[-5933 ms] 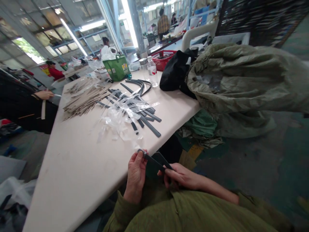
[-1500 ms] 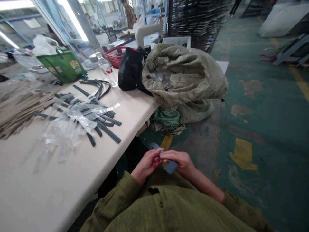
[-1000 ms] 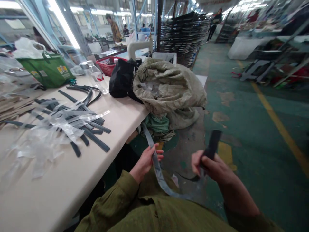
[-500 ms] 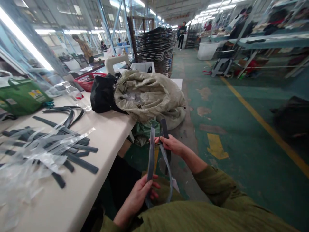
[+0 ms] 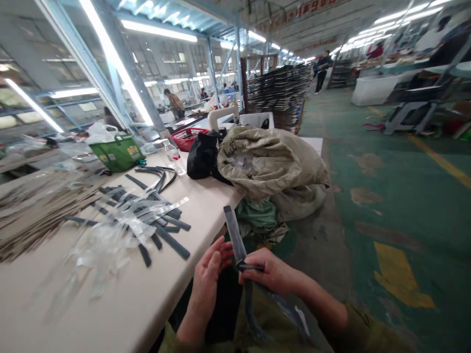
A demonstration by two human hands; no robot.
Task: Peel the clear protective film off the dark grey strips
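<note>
My right hand (image 5: 274, 272) is closed around a dark flat strip (image 5: 235, 235) faced with clear plastic film. One end of the strip points up and away, while looped lengths hang below the fist over my lap. Close by on the left, my left hand (image 5: 210, 274) is open, fingers apart and curved beside the strip, with no grip on it. On the white table (image 5: 162, 294) lies a pile of similar dark strips (image 5: 172, 240), with crumpled clear film (image 5: 106, 245) over and beside them.
A large beige woven sack (image 5: 290, 157) stands past the table's corner, beside a black bag (image 5: 202, 157). Farther back are a plastic bottle (image 5: 172, 156), red basket (image 5: 187, 139) and green bag (image 5: 121, 152). Brown strips (image 5: 47, 211) cover the table's left side. A person (image 5: 323, 71) is in the aisle.
My left hand has let go of the strip and opened. My right hand has come closer and now holds the strip, bunched at the fist. The view has swung left.
</note>
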